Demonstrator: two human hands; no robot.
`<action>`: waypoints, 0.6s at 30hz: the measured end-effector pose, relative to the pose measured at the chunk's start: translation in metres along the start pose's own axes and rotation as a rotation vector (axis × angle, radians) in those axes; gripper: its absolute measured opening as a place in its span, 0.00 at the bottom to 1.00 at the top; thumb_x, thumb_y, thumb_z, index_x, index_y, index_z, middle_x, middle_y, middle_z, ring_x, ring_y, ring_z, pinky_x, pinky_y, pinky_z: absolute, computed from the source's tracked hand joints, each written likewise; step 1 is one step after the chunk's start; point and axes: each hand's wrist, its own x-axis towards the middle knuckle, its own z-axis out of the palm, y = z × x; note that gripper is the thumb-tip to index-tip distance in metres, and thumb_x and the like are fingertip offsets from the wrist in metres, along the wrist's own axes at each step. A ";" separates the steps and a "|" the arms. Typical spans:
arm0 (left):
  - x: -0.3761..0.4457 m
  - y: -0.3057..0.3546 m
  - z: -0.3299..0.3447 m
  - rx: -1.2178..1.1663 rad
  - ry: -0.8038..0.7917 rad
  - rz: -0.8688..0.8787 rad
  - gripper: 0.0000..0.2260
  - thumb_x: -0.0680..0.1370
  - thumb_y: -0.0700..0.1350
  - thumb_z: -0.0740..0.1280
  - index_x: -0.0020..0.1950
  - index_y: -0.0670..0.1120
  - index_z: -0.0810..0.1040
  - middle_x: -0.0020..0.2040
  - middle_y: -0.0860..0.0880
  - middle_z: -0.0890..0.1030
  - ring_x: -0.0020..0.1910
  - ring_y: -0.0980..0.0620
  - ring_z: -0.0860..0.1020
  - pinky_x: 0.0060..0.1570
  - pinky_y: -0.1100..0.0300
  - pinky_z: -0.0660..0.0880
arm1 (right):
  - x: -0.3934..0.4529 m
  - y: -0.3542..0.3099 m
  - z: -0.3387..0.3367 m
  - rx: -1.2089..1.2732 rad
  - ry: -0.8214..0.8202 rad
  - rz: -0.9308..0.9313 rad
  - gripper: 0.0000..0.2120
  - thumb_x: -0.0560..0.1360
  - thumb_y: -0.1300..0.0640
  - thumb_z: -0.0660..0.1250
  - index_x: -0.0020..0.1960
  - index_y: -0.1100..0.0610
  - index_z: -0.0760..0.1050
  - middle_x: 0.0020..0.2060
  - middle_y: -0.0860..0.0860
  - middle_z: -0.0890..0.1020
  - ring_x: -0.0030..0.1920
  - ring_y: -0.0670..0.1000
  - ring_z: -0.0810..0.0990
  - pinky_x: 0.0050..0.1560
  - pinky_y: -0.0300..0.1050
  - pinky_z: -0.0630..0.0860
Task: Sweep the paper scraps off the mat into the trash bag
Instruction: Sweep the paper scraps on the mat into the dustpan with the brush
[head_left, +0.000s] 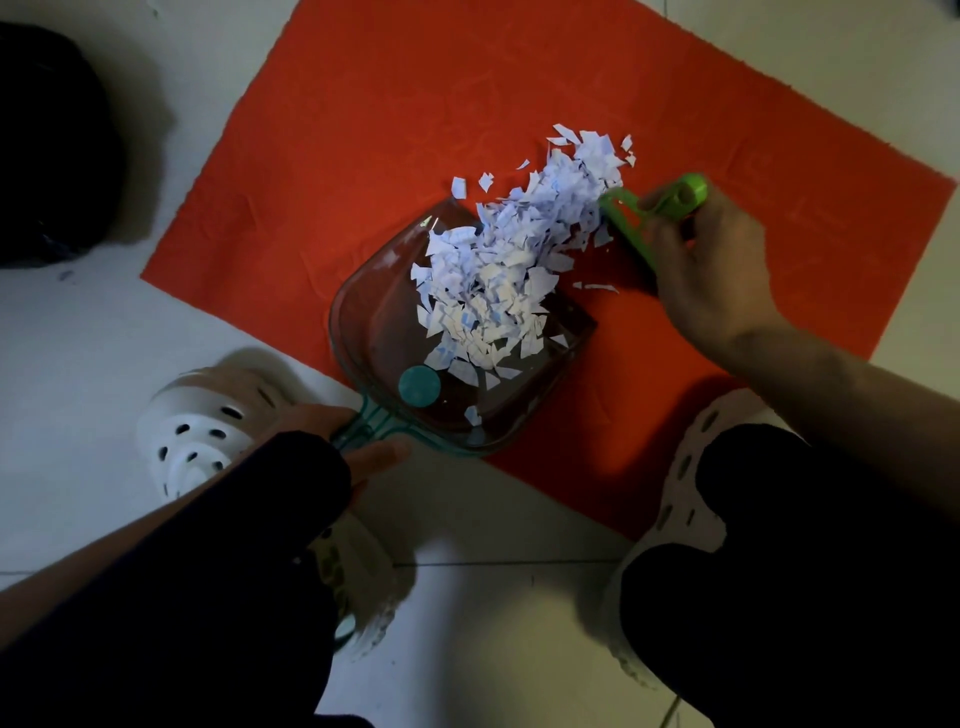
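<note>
**Paper scraps half into the dustpan on the red mat**

A red mat (363, 130) lies slantwise on a pale tiled floor (493, 597), filling the picture from about 10 o'clock round to 3 o'clock. Near the middle, a clear dustpan (374, 332) with a teal rim rests on the mat, its open mouth facing 1 o'clock and its teal handle pointing to 7 o'clock. A round teal disc (419, 385) sits inside the pan near the handle end.

The white paper scraps (498, 280) form one long heap that runs from the pan's floor up across its mouth and out onto the mat toward 1 o'clock. A few loose bits lie just beside the heap, at 12 o'clock and at 3 o'clock of the pan's mouth.

The left hand (358, 441), in a dark sleeve, comes in from 8 o'clock and its fingers are curled around the dustpan handle. The right hand (711, 260), coming in from 4 o'clock, grips a green brush (649, 208), whose head touches the far end of the heap at about 2 o'clock of the pan.

A black trash bag (52, 145) sits on the floor at 9 o'clock, well apart from the mat's heap. Two white perforated shoes show below: one (208, 421) at 8 o'clock, just beside the left hand, the other (685, 467) at 5 o'clock, its toe over the mat's edge.
</note>
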 end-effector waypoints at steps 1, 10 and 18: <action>0.000 0.000 0.000 0.003 0.001 0.002 0.18 0.74 0.49 0.74 0.30 0.43 0.72 0.16 0.50 0.70 0.11 0.58 0.65 0.14 0.66 0.62 | -0.006 -0.007 0.003 0.034 -0.032 -0.019 0.24 0.75 0.42 0.53 0.55 0.58 0.76 0.46 0.51 0.78 0.43 0.49 0.75 0.44 0.45 0.70; -0.002 0.004 0.001 -0.028 0.002 -0.010 0.19 0.74 0.47 0.74 0.28 0.45 0.72 0.15 0.50 0.69 0.11 0.59 0.65 0.15 0.68 0.63 | -0.020 -0.009 -0.002 0.137 0.041 -0.035 0.14 0.74 0.54 0.56 0.53 0.56 0.78 0.41 0.50 0.79 0.39 0.52 0.78 0.41 0.45 0.73; -0.003 0.006 -0.002 0.027 -0.007 0.007 0.21 0.75 0.49 0.73 0.26 0.45 0.71 0.14 0.50 0.69 0.11 0.59 0.65 0.16 0.68 0.64 | -0.007 -0.001 0.008 0.000 0.014 -0.004 0.16 0.76 0.51 0.56 0.56 0.59 0.76 0.49 0.56 0.79 0.45 0.55 0.77 0.45 0.49 0.72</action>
